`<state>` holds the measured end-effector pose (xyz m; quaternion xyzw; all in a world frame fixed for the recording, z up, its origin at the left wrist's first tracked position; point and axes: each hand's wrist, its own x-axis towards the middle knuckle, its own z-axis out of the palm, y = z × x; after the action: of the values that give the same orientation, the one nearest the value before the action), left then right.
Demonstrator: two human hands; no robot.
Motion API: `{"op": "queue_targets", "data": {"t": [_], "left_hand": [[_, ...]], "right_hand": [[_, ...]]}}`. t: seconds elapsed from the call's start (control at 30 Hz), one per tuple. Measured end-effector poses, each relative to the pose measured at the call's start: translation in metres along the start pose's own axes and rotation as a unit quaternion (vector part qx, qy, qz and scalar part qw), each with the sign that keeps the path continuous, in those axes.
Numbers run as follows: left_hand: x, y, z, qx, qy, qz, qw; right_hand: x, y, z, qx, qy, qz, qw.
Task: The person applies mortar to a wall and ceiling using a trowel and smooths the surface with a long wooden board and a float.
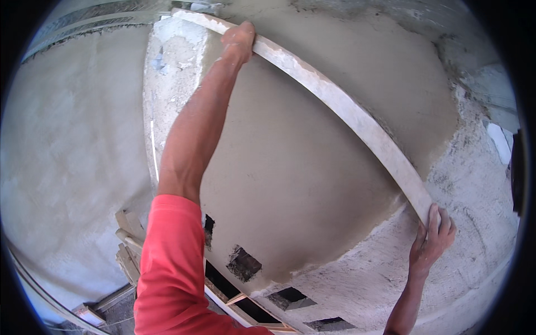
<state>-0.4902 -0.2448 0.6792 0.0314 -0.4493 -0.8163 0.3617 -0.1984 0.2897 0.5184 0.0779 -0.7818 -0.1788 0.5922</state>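
Left arm in red sleeve stretched up, left hand point(239, 38) with grip clenched on upper end of long pale straightedge point(346, 111), board pressed diagonally across wet grey plaster wall point(290, 178), right hand point(432, 237) grasping its lower end, wrist bent back.

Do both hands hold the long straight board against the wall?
Yes, the left hand grips the board at its upper end and the right hand grips its lower end.
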Motion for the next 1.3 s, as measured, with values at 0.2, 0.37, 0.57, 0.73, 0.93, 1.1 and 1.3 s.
{"op": "queue_targets", "data": {"t": [0.2,0.37,0.57,0.73,0.93,1.1,1.3], "left_hand": [[-0.039,-0.004,-0.004,0.163,-0.040,0.077,0.983],[-0.151,-0.067,-0.004,0.090,-0.071,-0.081,0.990],[-0.200,-0.093,-0.015,0.017,-0.026,-0.090,0.995],[-0.107,-0.031,0.007,0.024,-0.073,-0.045,0.996],[-0.057,0.023,0.034,0.044,-0.057,-0.066,0.995],[-0.034,-0.057,-0.030,0.080,-0.110,-0.108,0.985],[-0.158,-0.155,-0.096,0.140,-0.076,-0.137,0.978]], "right_hand": [[0.007,0.019,-0.011,0.046,-0.012,-0.033,0.998],[-0.055,0.086,-0.036,-0.013,-0.052,-0.043,0.998],[-0.077,0.112,-0.041,-0.086,-0.022,-0.046,0.995],[0.048,0.118,-0.039,-0.114,0.028,-0.077,0.990],[0.099,0.124,-0.044,-0.144,0.066,-0.132,0.978],[0.017,0.103,-0.009,-0.068,-0.017,-0.100,0.993],[-0.138,0.048,-0.003,0.038,-0.084,-0.061,0.994]]}}
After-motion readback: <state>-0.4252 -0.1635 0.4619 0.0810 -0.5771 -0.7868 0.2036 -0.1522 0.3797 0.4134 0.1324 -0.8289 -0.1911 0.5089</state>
